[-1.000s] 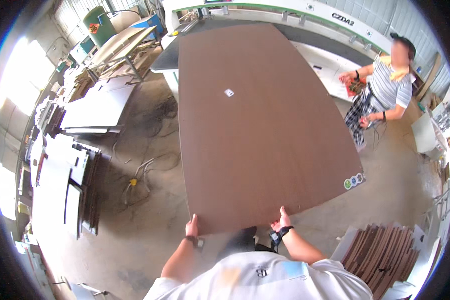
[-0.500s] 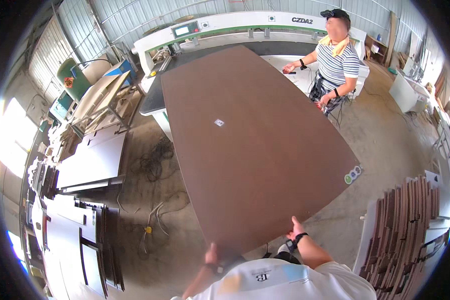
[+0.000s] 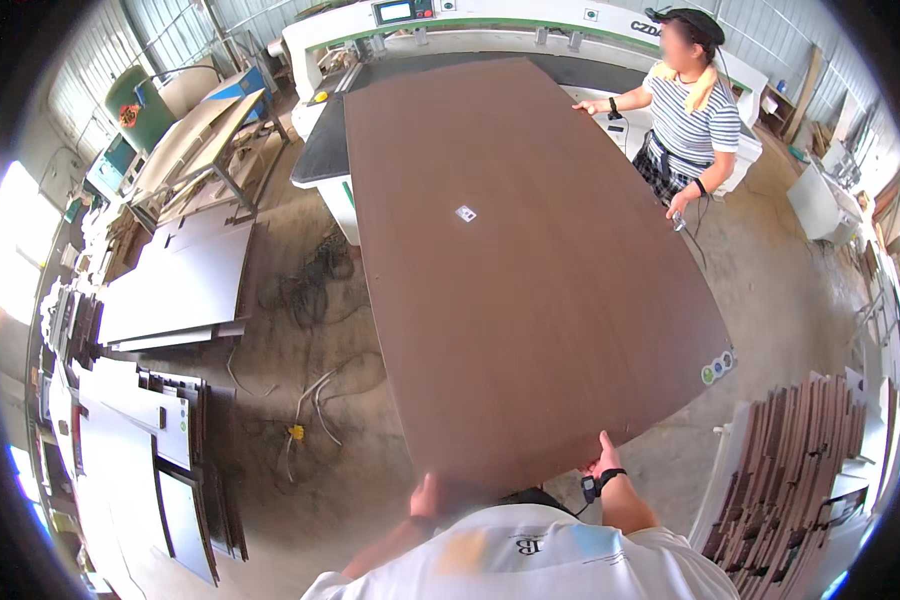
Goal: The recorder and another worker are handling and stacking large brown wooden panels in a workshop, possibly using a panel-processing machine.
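Observation:
A large brown board [image 3: 510, 290] with a small white label in its middle and round stickers at its near right corner slants away from me. Its far end lies over a dark machine table [image 3: 410, 70]. The near edge is gripped by my left hand [image 3: 425, 496] at the left corner, thumb on top. Farther right, my right hand [image 3: 604, 460] clasps the same edge, its thumb on the upper face and its fingers hidden below. A co-worker's hand [image 3: 596, 106] touches the board's right edge near the far end.
The co-worker [image 3: 692, 125] stands right of the board, holding a small corded thing. Brown strips [image 3: 785, 480] are stacked at near right. White panels [image 3: 175, 285] pile up on the left. Loose cables [image 3: 315, 285] and a hose [image 3: 315, 400] lie on the floor.
The view has shifted, so machine and board sit higher and farther right. The co-worker's hand has come to the board's edge. Both my hands keep their hold on the board.

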### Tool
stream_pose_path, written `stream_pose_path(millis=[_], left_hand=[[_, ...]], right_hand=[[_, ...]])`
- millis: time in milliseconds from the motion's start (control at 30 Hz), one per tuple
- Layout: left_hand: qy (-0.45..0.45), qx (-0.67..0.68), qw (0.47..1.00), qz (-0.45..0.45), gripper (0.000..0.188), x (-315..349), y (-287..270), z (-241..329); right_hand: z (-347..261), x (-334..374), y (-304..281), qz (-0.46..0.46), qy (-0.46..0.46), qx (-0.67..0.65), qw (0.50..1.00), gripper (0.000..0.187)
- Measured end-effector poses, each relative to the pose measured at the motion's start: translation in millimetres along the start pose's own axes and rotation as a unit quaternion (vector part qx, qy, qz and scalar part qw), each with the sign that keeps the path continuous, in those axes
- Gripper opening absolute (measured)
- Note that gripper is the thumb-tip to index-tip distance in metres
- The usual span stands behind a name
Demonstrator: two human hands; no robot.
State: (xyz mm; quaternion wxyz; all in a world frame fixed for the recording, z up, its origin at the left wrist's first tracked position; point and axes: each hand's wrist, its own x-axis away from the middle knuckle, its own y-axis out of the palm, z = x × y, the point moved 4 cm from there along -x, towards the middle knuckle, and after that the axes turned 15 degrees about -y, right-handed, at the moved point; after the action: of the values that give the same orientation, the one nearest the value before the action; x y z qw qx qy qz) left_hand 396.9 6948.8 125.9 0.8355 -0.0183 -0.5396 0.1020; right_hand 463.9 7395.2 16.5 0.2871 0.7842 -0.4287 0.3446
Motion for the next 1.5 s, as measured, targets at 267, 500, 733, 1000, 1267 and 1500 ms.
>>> stream_pose_path(millis=[267, 500, 733, 1000, 1267, 1500], left_hand=[[0.004, -0.127, 0.991, 0.041, 0.074, -50.4, -42.6, -13.0], [-0.030, -0.082, 0.995, 0.038, 0.069, -1.5, -14.5, 49.1], [0.054, -0.094, 0.994, 0.025, 0.055, -143.9, -107.2, 111.3], [0.098, -0.166, 0.978, 0.078, 0.065, -191.6, -146.5, 216.7], [0.092, -0.204, 0.973, 0.060, 0.074, -226.7, -156.9, 292.8], [0.130, -0.235, 0.959, 0.095, 0.068, -198.1, -113.8, 355.2]], right_hand=[[-94.8, -75.1, -101.0, -0.013, -0.173, -0.103, 0.979, 0.083], [-100.6, -72.6, -107.0, 0.144, -0.138, 0.160, 0.967, 0.087], [-85.5, -29.3, -4.8, 0.075, -0.130, 0.022, 0.988, 0.074], [-55.6, -19.1, 106.0, 0.105, -0.170, -0.075, 0.977, 0.065], [-52.8, -41.0, 170.8, 0.065, -0.124, -0.077, 0.987, 0.053], [-74.7, -62.3, 200.0, 0.094, -0.142, -0.063, 0.983, 0.052]])
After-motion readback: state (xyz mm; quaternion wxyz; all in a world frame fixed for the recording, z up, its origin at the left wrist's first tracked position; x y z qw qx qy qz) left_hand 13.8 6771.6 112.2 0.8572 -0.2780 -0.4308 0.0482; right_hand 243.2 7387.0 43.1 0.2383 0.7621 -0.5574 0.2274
